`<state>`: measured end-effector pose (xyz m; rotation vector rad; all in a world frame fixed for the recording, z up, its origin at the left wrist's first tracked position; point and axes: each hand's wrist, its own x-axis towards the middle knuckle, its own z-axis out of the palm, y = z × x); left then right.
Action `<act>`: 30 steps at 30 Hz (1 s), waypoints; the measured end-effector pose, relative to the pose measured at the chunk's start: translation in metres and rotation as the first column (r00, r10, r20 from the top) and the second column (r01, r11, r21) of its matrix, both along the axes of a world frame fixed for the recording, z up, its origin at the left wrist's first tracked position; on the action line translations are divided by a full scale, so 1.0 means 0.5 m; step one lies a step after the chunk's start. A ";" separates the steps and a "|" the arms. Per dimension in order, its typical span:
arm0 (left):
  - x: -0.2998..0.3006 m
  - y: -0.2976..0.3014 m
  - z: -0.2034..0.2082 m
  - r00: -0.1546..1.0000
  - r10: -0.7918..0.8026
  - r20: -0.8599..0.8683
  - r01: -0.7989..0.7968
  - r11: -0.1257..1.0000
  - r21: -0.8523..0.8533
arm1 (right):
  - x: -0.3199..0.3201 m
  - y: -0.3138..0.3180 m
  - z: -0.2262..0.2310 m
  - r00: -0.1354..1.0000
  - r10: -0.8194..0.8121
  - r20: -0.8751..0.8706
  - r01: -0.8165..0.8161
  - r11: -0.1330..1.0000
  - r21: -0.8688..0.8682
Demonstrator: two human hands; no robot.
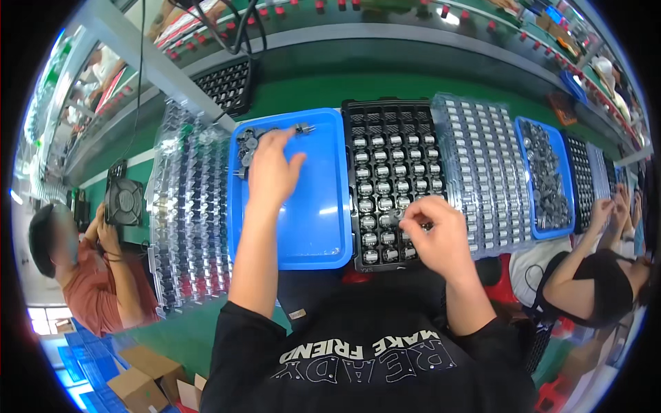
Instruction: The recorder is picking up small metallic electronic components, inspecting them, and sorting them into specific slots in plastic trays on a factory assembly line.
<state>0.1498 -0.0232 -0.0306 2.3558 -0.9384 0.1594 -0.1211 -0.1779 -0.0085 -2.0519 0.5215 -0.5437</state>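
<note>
My left hand [270,171] is over the far left part of a blue bin [310,237], its thumb apart from its fingers. Small grey plastic parts with metal pins [246,150] lie heaped beside and under it; one such part [303,129] is just beyond its fingertips. Pinched between thumb and fingers of my right hand [438,230] is a small round grey part [397,216]. That hand hovers over the near right area of a black tray [349,186], whose pockets hold rows of silvery cylindrical pieces [382,172].
Clear plastic trays [189,213] are stacked left of the bin; another clear tray [482,179] with silvery pieces adjoins on the right. Beyond is a second blue bin [568,186]. A metal post [162,62] rises at the left. People sit on both sides, one near a black fan [124,201].
</note>
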 end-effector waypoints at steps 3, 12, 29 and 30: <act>0.063 -0.060 -0.039 0.974 -0.058 0.218 0.037 0.994 0.100 | 0.016 -0.050 0.007 0.998 0.019 -0.063 -0.033 0.972 -0.232; 0.051 -0.094 -0.087 0.997 -0.040 0.072 0.025 0.979 0.203 | 0.215 -0.227 -0.043 0.988 -0.096 -0.119 0.012 0.823 -0.568; 0.007 -0.034 -0.058 0.998 -0.052 0.041 0.042 0.979 0.199 | 0.016 -0.096 0.032 0.994 0.004 -0.111 -0.041 0.941 -0.335; 0.010 -0.033 -0.058 0.994 -0.079 0.080 0.062 0.979 0.196 | -0.027 -0.083 0.032 0.991 -0.022 -0.134 -0.016 0.961 -0.275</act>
